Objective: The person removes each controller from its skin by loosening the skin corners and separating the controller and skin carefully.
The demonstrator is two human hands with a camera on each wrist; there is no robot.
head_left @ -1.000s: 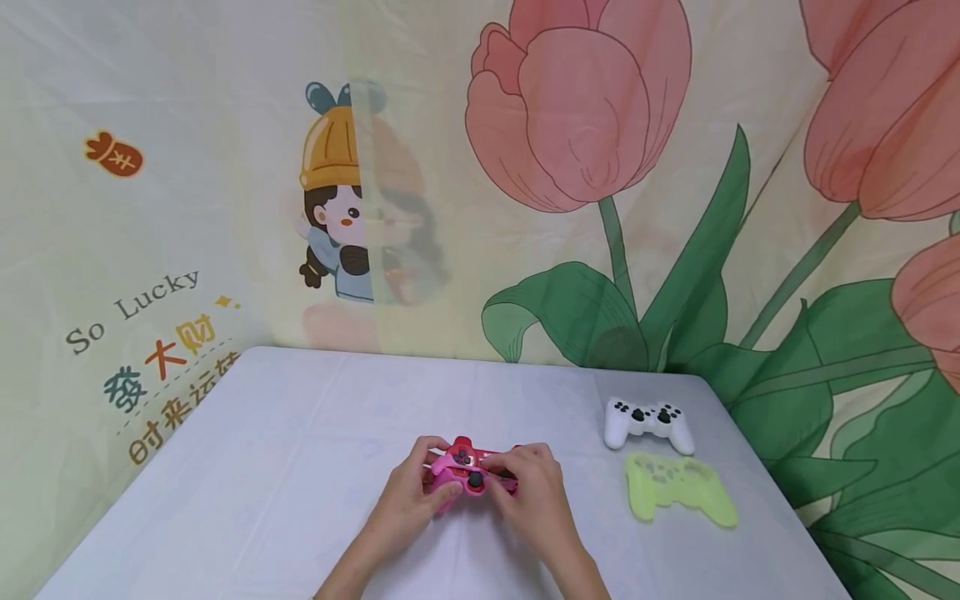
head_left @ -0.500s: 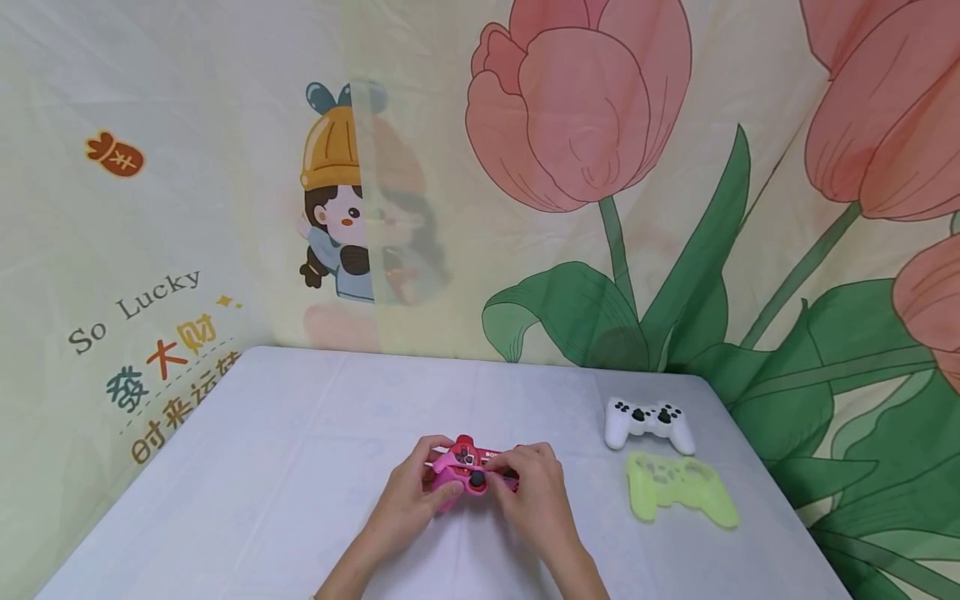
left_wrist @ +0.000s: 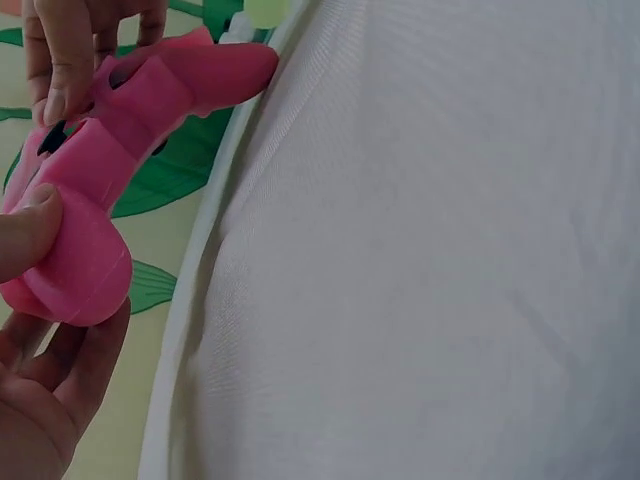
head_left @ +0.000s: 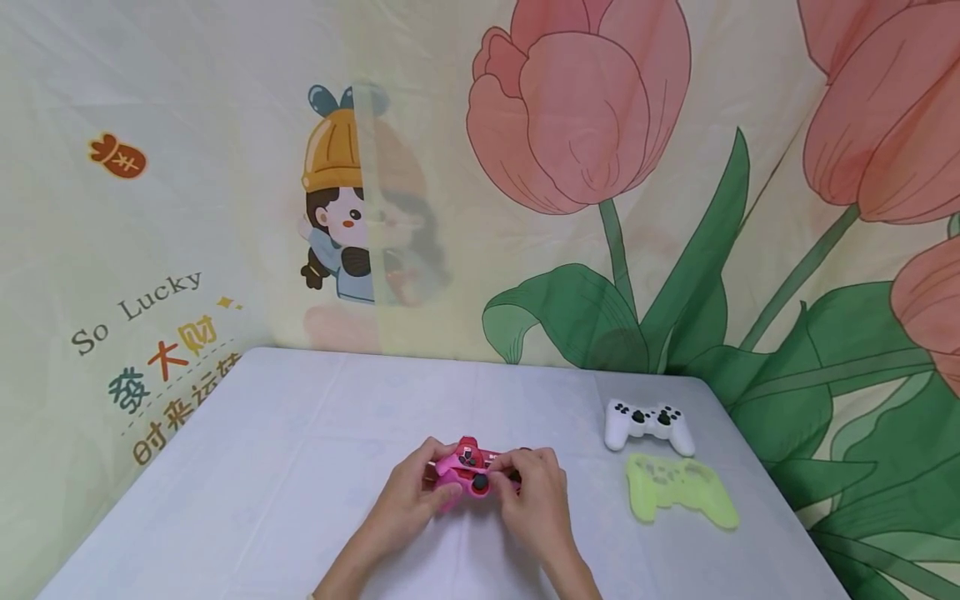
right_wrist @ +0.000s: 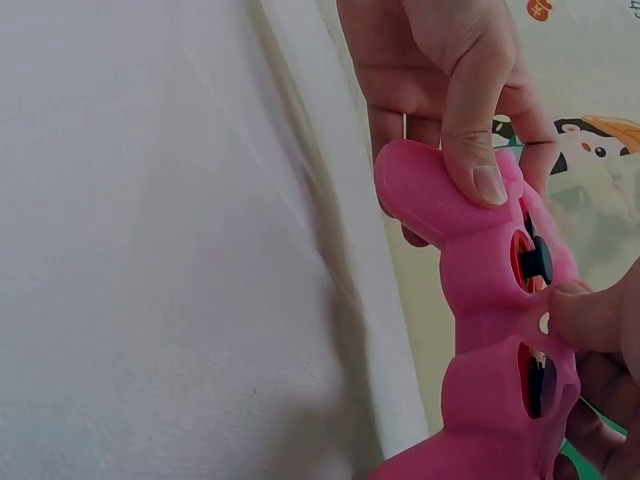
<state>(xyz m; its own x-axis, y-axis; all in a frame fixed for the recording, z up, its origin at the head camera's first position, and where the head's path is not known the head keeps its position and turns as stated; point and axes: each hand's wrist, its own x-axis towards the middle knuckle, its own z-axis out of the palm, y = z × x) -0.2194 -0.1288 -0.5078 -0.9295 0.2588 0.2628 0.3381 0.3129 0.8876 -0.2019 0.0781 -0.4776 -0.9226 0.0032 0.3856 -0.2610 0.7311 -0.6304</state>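
A red game controller with black sticks sits partly inside a pink silicone cover, held above the table in both hands. My left hand grips the covered left handle, thumb on its near side and fingers behind, as the left wrist view shows. My right hand pinches the cover's edge near the middle, beside a stick. Red shell still shows along the controller's far side in the head view. The right part of the controller is mostly hidden behind the right hand.
A white game controller lies at the table's right back. Just in front of it rests a light-green silicone cover. The white-clothed table meets a printed fabric backdrop at its far edge.
The controller has shifted very slightly right in the hands. The cover's edge lies differently over its left part, and the directional buttons show more plainly. Both hands keep their hold.
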